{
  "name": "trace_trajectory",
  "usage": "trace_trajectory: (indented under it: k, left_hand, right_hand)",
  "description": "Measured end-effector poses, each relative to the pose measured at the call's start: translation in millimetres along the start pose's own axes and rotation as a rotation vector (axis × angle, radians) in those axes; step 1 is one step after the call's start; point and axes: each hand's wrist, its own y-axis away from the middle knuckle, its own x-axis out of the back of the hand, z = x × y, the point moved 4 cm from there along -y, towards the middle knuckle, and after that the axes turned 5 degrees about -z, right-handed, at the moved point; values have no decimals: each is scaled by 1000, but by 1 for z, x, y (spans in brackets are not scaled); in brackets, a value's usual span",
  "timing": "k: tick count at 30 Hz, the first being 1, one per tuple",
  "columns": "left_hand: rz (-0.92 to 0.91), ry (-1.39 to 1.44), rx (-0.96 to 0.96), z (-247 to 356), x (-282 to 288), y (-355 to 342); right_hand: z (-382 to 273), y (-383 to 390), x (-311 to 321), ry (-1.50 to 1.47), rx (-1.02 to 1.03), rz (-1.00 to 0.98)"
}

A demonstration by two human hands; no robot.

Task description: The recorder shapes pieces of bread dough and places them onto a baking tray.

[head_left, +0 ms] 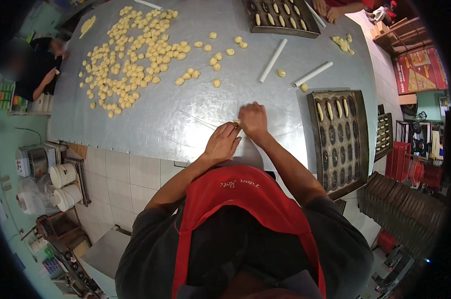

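My left hand rests low on the metal table, its fingers drawn together at a small pale piece of dough that is mostly hidden. My right hand is curled just right of it, slightly blurred, with what is under its fingers hidden. To the right lies a dark moulded tray with a few pale dough sticks in its top row. Many dough balls are spread over the back left of the table, and two white rods lie beyond my hands.
A second tray with dough sticks sits at the far edge, beside another person's hands. A person in dark clothing works at the left edge. A dough lump lies at back right; stacked dark pans stand off the table's right side.
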Motion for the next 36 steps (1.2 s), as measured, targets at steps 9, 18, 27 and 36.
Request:
trace_trajectory:
  k: [9, 18, 27, 36]
  left_hand:
    - [521, -197, 400, -158, 112, 29]
    - [361, 85, 466, -213, 124, -30]
    - [394, 502, 429, -133, 86, 37]
    - [400, 30, 298, -78, 66, 73]
  right_hand:
    - [-48, 50, -43, 99, 100, 155]
    - [-37, -19, -18, -75, 34, 242]
    - [-28, -29, -2, -38, -7, 449]
    - [-20, 75, 3, -179, 128, 449]
